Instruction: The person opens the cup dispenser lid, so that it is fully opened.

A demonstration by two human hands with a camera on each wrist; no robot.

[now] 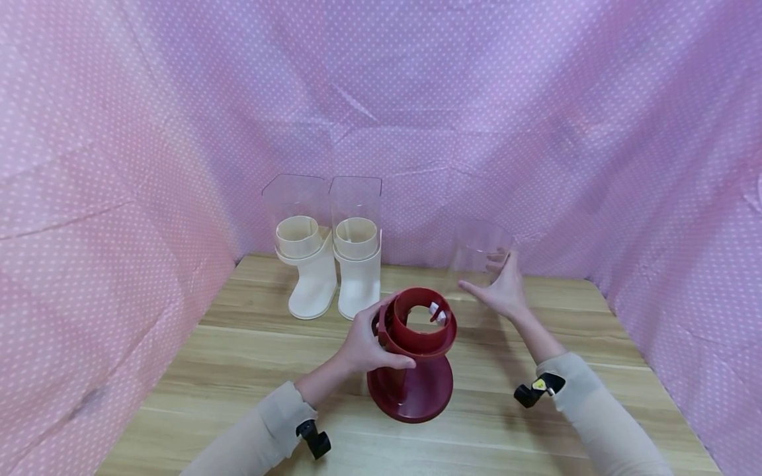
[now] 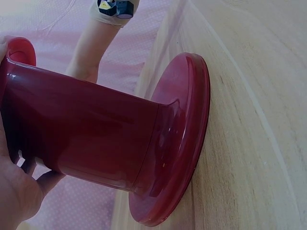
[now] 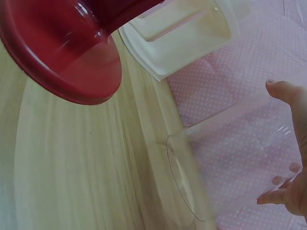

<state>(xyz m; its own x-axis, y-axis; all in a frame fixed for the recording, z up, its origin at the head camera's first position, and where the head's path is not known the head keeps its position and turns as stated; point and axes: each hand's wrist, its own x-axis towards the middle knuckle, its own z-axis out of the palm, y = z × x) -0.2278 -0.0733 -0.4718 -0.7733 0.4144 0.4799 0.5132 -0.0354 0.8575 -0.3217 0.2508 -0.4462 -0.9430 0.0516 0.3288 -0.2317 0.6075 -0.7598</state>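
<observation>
A glossy red dispenser stand (image 1: 411,393), with a round foot and an open ring on top, is at the middle of the table. My left hand (image 1: 364,340) grips it just under the ring, thumb at the front. In the left wrist view its column (image 2: 86,124) fills the near side; I cannot tell whether the foot rests fully on the wood. Farther back on the right, my right hand (image 1: 506,284) holds a clear round plastic container (image 1: 473,248) from its right side. The right wrist view shows the container's thin rim close to the tabletop; contact is unclear.
Two cream dispenser stands (image 1: 357,291) with clear angular containers (image 1: 356,198) stand side by side at the back left. A pink dotted curtain (image 1: 417,145) surrounds the wooden table (image 1: 238,370) at the back and sides.
</observation>
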